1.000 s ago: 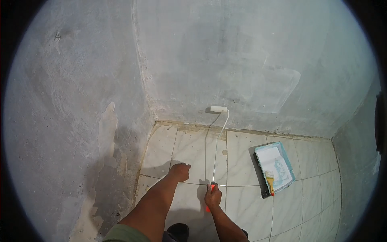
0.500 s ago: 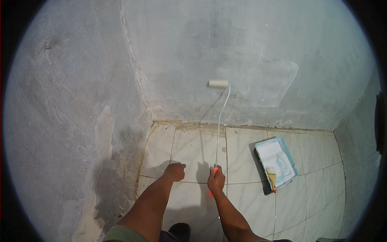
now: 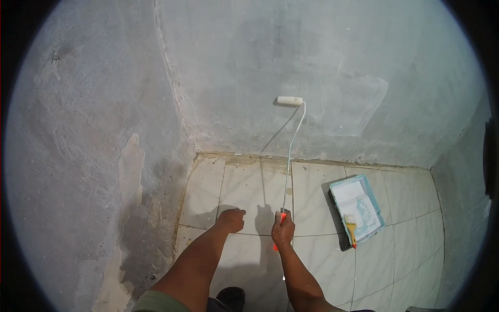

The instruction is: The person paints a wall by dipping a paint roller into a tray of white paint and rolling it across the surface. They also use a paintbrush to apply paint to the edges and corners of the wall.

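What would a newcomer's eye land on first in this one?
Probably the white roller at the back wall, its red handle in the right hand. Next, the blue-rimmed paint tray on the tiled floor at right, a yellow-handled brush lying over its near left edge.

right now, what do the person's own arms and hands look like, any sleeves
Both the left hand and right hand are bare, without gloves. A dull green sleeve ends above the bare left forearm; on the right arm, any sleeve is too cut off to judge.
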Demonstrator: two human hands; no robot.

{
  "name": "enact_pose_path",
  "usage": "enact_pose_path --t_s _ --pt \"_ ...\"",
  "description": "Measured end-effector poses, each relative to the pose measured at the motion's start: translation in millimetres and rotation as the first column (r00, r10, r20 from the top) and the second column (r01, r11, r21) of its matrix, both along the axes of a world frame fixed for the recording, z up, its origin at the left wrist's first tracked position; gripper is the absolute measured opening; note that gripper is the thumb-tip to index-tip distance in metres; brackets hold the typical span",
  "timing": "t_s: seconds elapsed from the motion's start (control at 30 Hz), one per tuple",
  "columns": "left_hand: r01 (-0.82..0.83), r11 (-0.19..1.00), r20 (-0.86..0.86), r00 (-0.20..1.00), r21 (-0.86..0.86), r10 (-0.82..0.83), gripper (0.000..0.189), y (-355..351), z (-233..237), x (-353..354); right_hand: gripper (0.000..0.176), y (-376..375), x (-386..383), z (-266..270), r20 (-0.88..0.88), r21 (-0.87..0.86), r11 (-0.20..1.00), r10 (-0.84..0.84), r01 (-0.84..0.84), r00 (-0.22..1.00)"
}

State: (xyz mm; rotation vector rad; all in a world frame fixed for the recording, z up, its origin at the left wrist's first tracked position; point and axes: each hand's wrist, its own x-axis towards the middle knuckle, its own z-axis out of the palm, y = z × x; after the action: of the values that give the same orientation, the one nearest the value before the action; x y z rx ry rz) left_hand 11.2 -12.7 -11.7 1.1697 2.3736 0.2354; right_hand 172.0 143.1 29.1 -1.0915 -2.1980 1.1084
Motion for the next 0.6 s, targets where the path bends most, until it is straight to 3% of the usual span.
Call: enact_pose_path --t_s 0.27,0.37,0.47,0.6 --pt "-0.007 0.998 -0.017 1.0 -0.059 0.006 0.045 -8 -3 -4 0.037 -6 41 -63 0.052 0.049 0.999 -0.024 0.021 0.998" --pt "-0.021 1.0 0.0 1.0 -0.023 0.021 0.045 -6 -4 1 0.037 2 37 -51 -0.009 0.045 0.999 -0.011 0.011 1.0" --pt "0.002 0.999 0.007 1.0 -0.045 -0.002 0.046 -4 0 3 0.038 25 3 2 -0.074 0.028 1.0 -0.001 0.003 0.997" --pt "0.041 0.998 -0.054 0.998 -0.048 -0.043 0.044 -1 9 1 0.034 50 -2 25 -0.193 0.105 0.994 0.009 0.011 0.981"
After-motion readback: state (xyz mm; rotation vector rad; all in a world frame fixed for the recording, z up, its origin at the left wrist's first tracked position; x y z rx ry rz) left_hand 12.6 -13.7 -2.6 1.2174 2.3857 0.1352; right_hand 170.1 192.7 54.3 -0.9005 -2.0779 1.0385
